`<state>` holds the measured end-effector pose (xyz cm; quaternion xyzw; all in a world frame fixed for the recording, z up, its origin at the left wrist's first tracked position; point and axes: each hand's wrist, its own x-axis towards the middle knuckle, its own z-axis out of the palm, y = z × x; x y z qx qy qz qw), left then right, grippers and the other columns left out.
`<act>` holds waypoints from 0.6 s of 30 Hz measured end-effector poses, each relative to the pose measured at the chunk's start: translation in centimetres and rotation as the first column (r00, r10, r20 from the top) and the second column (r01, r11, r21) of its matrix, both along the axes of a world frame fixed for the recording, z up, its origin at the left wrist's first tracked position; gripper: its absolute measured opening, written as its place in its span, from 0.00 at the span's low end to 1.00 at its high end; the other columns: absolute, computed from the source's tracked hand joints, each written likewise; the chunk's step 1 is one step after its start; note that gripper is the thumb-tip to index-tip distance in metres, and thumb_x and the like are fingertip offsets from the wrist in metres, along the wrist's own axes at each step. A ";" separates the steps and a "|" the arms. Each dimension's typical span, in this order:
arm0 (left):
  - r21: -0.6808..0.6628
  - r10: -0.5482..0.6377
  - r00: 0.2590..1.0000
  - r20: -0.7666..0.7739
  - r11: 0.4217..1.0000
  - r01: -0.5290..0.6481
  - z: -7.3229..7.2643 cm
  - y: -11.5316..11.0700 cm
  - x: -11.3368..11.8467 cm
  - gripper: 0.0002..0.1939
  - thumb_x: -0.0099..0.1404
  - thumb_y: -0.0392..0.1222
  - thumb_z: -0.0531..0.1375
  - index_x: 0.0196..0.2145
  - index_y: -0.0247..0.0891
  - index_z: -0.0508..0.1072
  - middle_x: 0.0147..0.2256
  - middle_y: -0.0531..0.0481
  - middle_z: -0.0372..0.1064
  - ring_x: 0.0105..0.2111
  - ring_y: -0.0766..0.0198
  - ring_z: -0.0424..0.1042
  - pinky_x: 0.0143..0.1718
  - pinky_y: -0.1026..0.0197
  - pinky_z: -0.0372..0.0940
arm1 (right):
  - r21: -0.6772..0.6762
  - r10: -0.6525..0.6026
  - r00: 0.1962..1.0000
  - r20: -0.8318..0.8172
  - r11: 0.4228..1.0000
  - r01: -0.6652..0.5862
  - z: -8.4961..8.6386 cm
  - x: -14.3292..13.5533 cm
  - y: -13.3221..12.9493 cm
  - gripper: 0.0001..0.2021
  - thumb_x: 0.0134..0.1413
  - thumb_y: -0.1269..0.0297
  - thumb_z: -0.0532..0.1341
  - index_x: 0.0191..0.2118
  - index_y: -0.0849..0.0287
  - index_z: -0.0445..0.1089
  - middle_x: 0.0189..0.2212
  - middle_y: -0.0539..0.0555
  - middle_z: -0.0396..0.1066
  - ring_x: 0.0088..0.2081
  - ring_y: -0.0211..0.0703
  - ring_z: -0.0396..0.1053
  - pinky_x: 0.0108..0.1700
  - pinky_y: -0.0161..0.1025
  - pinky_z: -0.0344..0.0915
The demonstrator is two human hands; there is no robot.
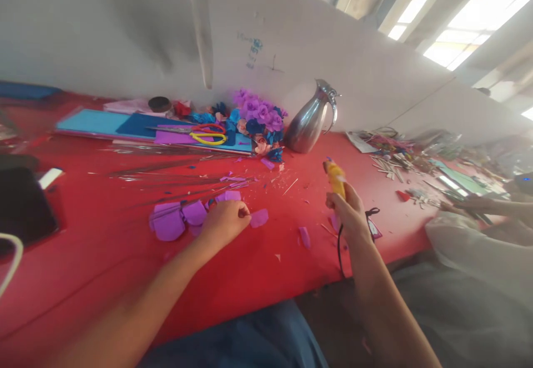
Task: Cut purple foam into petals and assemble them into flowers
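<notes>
My right hand (352, 212) is closed around a yellow glue gun (336, 180), its nozzle pointing up and away from me. A black cord (340, 251) hangs below that hand. My left hand (227, 221) is closed, with the fingers curled together, above the red table. Right at its fingertips is a purple paper petal (259, 218); whether the fingers pinch it I cannot tell. Beside this hand, to the left, lie stacks of cut purple petals (167, 221). Another loose petal (305, 237) rests between my two hands.
Thin wires (166, 176) lie across the red table (258, 268). Behind them are scissors (208, 134) on coloured paper sheets (94, 121), a bunch of paper flowers (260, 114) and a steel jug (307, 121). At right, another person's arm (495, 207) reaches over scattered scraps (389, 165).
</notes>
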<state>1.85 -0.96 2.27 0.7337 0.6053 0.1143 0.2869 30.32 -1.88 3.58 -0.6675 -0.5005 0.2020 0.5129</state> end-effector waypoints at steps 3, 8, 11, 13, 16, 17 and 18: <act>0.025 0.045 0.999 0.011 0.999 -0.045 -0.2 0.0 0.1 0.07 0.55 0.42 0.58 0.30 0.40 0.74 0.32 0.50 0.75 0.34 0.60 0.72 0.30 0.61 0.58 | 0.155 0.093 0.884 -0.459 0.988 -0.023 1.3 -0.9 -1.3 0.12 0.44 0.59 0.63 0.37 0.56 0.67 0.28 0.48 0.69 0.24 0.33 0.63 0.29 0.33 0.62; 0.127 0.037 0.998 0.044 0.991 -0.042 -0.6 0.0 0.3 0.07 0.56 0.39 0.57 0.33 0.42 0.74 0.31 0.52 0.73 0.32 0.62 0.71 0.30 0.62 0.57 | 0.015 0.201 0.848 -0.490 0.975 -0.222 2.4 -1.6 -3.9 0.17 0.48 0.49 0.64 0.36 0.58 0.68 0.27 0.50 0.71 0.20 0.31 0.60 0.20 0.30 0.52; 0.153 -0.020 0.998 0.051 0.988 0.012 -0.5 0.0 0.0 0.11 0.58 0.37 0.55 0.33 0.44 0.77 0.34 0.53 0.74 0.34 0.63 0.71 0.33 0.62 0.58 | -0.178 0.252 0.885 -0.392 0.923 -0.341 2.4 -2.1 -5.0 0.22 0.49 0.43 0.61 0.36 0.60 0.69 0.15 0.46 0.62 0.17 0.31 0.54 0.20 0.31 0.50; 0.159 -0.091 0.996 0.004 0.983 0.089 -0.3 -0.1 -0.4 0.13 0.60 0.37 0.54 0.35 0.46 0.79 0.36 0.52 0.73 0.35 0.63 0.71 0.33 0.62 0.59 | -0.269 0.276 0.891 -0.361 0.884 -0.383 2.3 -2.6 -5.5 0.25 0.49 0.40 0.60 0.36 0.61 0.69 0.13 0.44 0.57 0.16 0.31 0.51 0.18 0.31 0.46; 0.170 -0.202 0.967 -0.155 0.959 0.227 0.2 -0.4 -1.1 0.14 0.63 0.41 0.53 0.37 0.46 0.79 0.35 0.49 0.71 0.32 0.62 0.70 0.29 0.61 0.57 | -0.330 0.307 0.877 -0.369 0.839 -0.432 2.1 -3.5 -5.9 0.26 0.50 0.39 0.58 0.35 0.62 0.68 0.12 0.43 0.56 0.15 0.30 0.48 0.18 0.31 0.44; 0.180 -0.232 0.951 -0.207 0.946 0.270 0.3 -0.5 -1.3 0.15 0.64 0.42 0.52 0.38 0.46 0.79 0.35 0.48 0.70 0.30 0.62 0.70 0.28 0.61 0.57 | -0.338 0.322 0.867 -0.379 0.824 -0.454 2.1 -3.8 -5.9 0.27 0.50 0.38 0.57 0.35 0.62 0.68 0.12 0.43 0.56 0.15 0.30 0.48 0.18 0.31 0.44; 0.190 -0.258 0.933 -0.250 0.932 0.309 0.5 -0.7 -1.5 0.15 0.65 0.40 0.51 0.39 0.45 0.78 0.34 0.48 0.69 0.29 0.63 0.69 0.28 0.61 0.56 | -0.347 0.341 0.854 -0.393 0.805 -0.481 2.0 -4.2 -6.0 0.27 0.51 0.38 0.55 0.34 0.62 0.68 0.12 0.43 0.56 0.15 0.30 0.48 0.18 0.31 0.44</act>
